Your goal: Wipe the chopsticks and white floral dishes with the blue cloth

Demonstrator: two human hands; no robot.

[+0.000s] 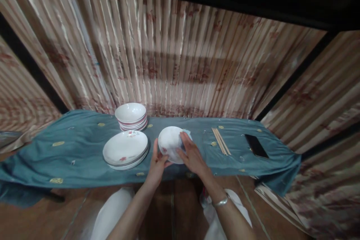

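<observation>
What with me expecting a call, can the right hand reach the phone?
Likely yes: only some sticks lie between, and nothing covers the phone, though the right hand is at the bowl.

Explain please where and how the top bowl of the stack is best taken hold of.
The top bowl is probably best gripped by its rim, from the front and above: it sits mouth up, rim exposed, with the curtain behind it.

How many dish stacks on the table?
2: the bowl stack at the back, and the plate stack in front of it, left of the left hand. Lower pieces in each are partly hidden.
</observation>
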